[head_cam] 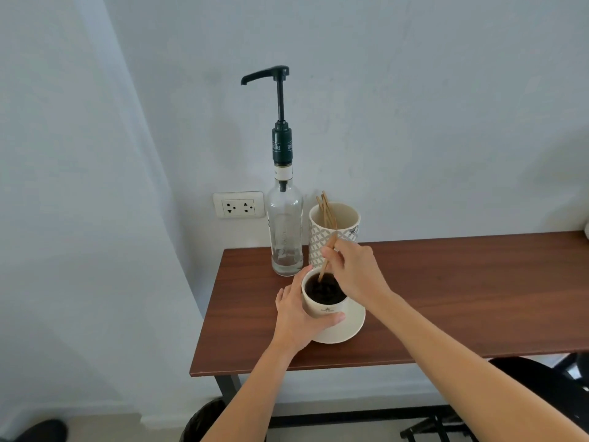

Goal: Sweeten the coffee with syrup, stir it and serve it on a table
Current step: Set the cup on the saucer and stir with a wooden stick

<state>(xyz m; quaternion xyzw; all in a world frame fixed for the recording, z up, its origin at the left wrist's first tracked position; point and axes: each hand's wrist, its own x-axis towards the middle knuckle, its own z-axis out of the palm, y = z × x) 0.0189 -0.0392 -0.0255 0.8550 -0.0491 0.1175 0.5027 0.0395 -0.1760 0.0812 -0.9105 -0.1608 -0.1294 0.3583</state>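
Note:
A cream cup (323, 309) full of dark coffee stands on a cream saucer (349, 330) near the left end of the brown table (462, 298). My left hand (298, 317) wraps around the cup's left side. My right hand (353, 269) pinches a wooden stir stick (327, 261) whose lower end dips into the coffee. Behind the cup stands a clear glass syrup bottle (284, 224) with a tall dark pump, almost empty.
A patterned cream holder (333, 231) with several wooden sticks stands right of the bottle, against the wall. A wall socket (239, 204) sits left of the bottle. A black bin (204, 422) is under the table's left end, a dark chair (548, 390) at lower right.

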